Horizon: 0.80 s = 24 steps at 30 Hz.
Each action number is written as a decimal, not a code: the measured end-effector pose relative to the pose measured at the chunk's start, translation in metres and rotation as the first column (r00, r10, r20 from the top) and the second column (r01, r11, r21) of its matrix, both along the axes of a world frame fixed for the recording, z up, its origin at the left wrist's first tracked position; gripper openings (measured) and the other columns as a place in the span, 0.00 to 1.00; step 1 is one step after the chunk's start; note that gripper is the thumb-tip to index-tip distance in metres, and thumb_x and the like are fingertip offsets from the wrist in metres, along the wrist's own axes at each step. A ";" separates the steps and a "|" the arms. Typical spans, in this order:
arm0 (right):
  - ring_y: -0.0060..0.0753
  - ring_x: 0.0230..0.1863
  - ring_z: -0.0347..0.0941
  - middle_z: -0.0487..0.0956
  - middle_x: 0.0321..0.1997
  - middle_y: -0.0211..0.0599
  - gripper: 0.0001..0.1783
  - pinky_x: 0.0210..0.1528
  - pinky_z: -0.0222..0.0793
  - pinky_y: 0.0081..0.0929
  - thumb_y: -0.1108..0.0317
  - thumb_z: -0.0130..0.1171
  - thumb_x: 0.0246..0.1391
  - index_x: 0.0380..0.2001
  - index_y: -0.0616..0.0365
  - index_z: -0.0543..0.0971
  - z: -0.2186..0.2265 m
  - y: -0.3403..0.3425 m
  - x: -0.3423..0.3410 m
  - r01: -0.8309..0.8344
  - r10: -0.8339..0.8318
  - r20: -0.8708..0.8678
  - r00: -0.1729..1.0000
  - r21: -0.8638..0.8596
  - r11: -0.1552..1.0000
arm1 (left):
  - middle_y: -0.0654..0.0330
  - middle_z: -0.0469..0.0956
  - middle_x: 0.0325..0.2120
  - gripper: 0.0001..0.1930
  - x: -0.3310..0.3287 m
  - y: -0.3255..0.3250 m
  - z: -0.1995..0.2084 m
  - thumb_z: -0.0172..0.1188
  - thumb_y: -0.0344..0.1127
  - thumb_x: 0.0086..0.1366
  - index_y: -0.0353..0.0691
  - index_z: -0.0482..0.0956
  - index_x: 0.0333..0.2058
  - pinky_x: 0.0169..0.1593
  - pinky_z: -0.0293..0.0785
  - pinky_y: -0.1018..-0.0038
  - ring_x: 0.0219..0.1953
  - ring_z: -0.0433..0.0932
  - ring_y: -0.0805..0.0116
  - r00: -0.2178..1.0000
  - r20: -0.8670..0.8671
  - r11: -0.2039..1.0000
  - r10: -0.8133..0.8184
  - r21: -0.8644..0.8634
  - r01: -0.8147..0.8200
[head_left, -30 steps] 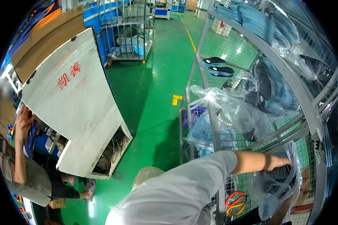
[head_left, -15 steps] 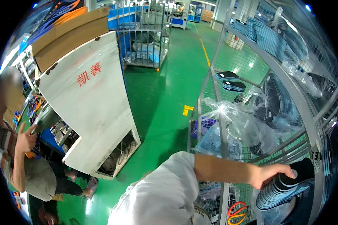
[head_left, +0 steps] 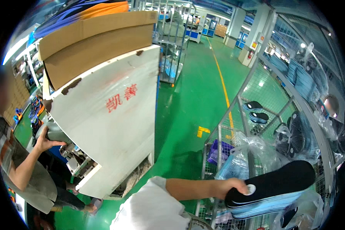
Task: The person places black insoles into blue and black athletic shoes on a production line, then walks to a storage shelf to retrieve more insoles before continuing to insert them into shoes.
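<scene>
My right hand point(head_left: 232, 187) is shut on the heel end of a stack of shoe insoles point(head_left: 274, 189), black on top with blue and white layers beneath. It holds the stack level in front of a wire mesh rack point(head_left: 219, 134) at the lower right. My white sleeve point(head_left: 151, 209) comes in from the bottom edge. My left hand is not in view. Clear plastic bags point(head_left: 253, 147) with more blue pieces lie in the rack just above the stack.
A large white machine housing point(head_left: 111, 122) topped with cardboard point(head_left: 96, 38) stands at left. A co-worker point(head_left: 23, 176) at its lower left touches it with one hand. A green floor aisle point(head_left: 191, 88) runs between machine and rack. Dark insoles point(head_left: 257, 111) sit on a rack shelf.
My right hand has drawn the stack of insoles out of the rack toward me and to the left. The view has swung left and up the aisle.
</scene>
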State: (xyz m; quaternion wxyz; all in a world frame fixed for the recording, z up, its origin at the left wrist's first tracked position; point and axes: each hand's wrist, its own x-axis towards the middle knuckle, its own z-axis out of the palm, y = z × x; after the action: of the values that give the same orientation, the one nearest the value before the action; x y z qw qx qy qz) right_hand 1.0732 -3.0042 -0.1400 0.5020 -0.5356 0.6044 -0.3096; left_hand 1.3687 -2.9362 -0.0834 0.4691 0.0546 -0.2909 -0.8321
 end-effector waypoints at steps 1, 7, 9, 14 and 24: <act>0.38 0.37 0.71 0.76 0.35 0.40 0.25 0.41 0.66 0.32 0.54 0.55 0.39 0.39 0.58 0.74 0.000 0.008 0.004 0.023 -0.023 0.016 1.000 0.017 1.000 | 0.58 0.77 0.26 0.16 0.010 0.017 0.001 0.57 0.39 0.45 0.35 0.76 0.33 0.33 0.72 0.75 0.26 0.76 0.69 0.996 -0.042 0.997 0.074 0.013 -0.073; 0.37 0.37 0.71 0.76 0.35 0.39 0.25 0.41 0.66 0.32 0.53 0.56 0.38 0.39 0.58 0.74 -0.006 0.039 0.014 0.020 -0.035 0.147 0.988 0.099 0.995 | 0.54 0.77 0.35 0.18 0.080 0.152 -0.032 0.54 0.39 0.50 0.34 0.74 0.38 0.49 0.68 0.68 0.38 0.75 0.63 0.911 0.033 0.873 0.412 0.272 -0.405; 0.37 0.36 0.71 0.76 0.35 0.39 0.25 0.40 0.66 0.32 0.53 0.56 0.38 0.39 0.58 0.74 -0.013 0.045 0.016 -0.040 0.013 0.215 0.977 0.123 0.992 | 0.54 0.76 0.37 0.18 0.084 0.203 -0.070 0.55 0.39 0.51 0.34 0.73 0.39 0.50 0.67 0.67 0.40 0.75 0.63 0.799 0.118 0.711 0.590 0.394 -0.583; 0.37 0.36 0.71 0.76 0.34 0.39 0.26 0.40 0.65 0.32 0.52 0.56 0.37 0.39 0.58 0.74 -0.059 0.047 0.067 -0.373 0.249 0.428 0.869 0.237 0.897 | 0.56 0.76 0.39 0.17 0.020 0.351 -0.129 0.55 0.39 0.50 0.37 0.75 0.39 0.51 0.65 0.61 0.41 0.74 0.58 0.436 0.441 0.077 0.784 0.629 -0.774; 0.40 0.44 0.71 0.74 0.45 0.41 0.30 0.43 0.68 0.37 0.55 0.57 0.40 0.47 0.61 0.69 -0.323 0.167 0.159 -0.661 0.562 0.544 0.623 0.751 0.005 | 0.53 0.78 0.32 0.23 -0.205 0.547 -0.159 0.53 0.54 0.46 0.40 0.77 0.34 0.46 0.67 0.58 0.36 0.75 0.54 -0.231 0.388 -0.448 0.892 0.829 -0.334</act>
State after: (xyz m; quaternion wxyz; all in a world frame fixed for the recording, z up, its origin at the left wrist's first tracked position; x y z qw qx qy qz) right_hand 1.2320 -2.8374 -0.4627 0.8143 -0.3464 0.3466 0.3111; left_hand 1.1638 -2.3889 -0.2429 0.8647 0.1877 0.4362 -0.1637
